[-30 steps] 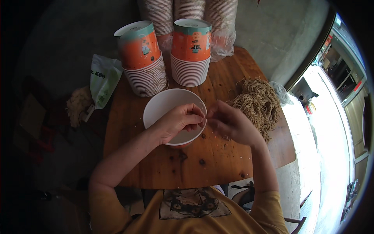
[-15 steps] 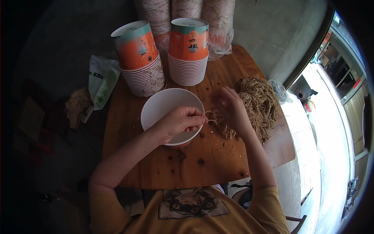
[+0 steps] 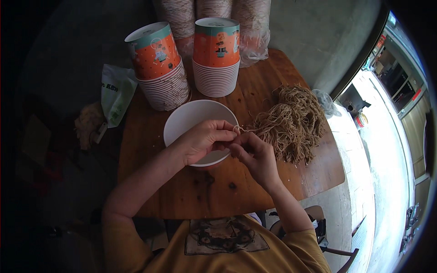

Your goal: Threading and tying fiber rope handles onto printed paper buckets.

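Observation:
A white-lined paper bucket [image 3: 193, 113] stands upright on the wooden table, its mouth facing up. My left hand [image 3: 211, 139] is over its right rim, fingers pinched on a thin pale string [image 3: 244, 129] that forms a small loop at the fingertips. My right hand [image 3: 252, 150] meets it there, thumb and fingers closed together on the string, just outside the rim. To the right lies a heap of tan twine strands [image 3: 298, 120]. The string's far end runs toward this heap; whether it joins it I cannot tell.
Two upside-down stacks of orange and green paper buckets, a left one [image 3: 157, 52] and a right one [image 3: 217, 45], stand at the back of the table [image 3: 191, 195]. Behind them are plastic-wrapped bucket stacks [image 3: 252, 22]. A white and green plastic bag [image 3: 117, 93] hangs at the left edge.
My right hand has come left and down from beside the twine heap to my left fingertips and closed on the string. My left hand has stayed over the bucket's rim.

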Available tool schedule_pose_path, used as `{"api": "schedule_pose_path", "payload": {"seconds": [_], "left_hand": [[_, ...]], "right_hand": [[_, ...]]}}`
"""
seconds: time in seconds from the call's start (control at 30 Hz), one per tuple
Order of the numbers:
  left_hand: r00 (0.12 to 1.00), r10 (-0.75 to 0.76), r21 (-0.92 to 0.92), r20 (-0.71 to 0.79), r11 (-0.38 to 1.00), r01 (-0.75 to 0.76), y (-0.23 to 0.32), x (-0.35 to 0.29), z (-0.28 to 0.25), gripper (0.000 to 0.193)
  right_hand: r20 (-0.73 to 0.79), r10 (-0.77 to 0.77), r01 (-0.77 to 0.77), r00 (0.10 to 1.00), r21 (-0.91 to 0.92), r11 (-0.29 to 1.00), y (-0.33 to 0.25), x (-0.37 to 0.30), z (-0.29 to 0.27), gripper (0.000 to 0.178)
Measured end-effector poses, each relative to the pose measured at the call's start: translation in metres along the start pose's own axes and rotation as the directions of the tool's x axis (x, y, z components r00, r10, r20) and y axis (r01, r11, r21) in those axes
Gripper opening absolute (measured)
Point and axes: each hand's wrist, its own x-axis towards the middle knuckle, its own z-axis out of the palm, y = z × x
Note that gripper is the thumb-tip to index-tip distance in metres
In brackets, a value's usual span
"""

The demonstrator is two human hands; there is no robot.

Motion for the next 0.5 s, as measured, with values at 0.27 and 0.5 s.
{"api": "schedule_pose_path", "payload": {"seconds": [0.27,0.5], "left_hand": [[0.997,-0.04,-0.09,-0.064,0.995,0.035,0.004,-0.005,0.009,0.018],[0.999,-0.03,-0.041,-0.031,0.999,0.028,0.003,-0.003,0.001,0.013]], "right_hand": [[0.045,-0.249,0.253,0.968,-0.151,0.956,-0.009,0.004,0.0,0.013],[0.124,-0.612,0.589,0.781,-0.471,0.657,-0.012,0.005,-0.002,0.024]]}}
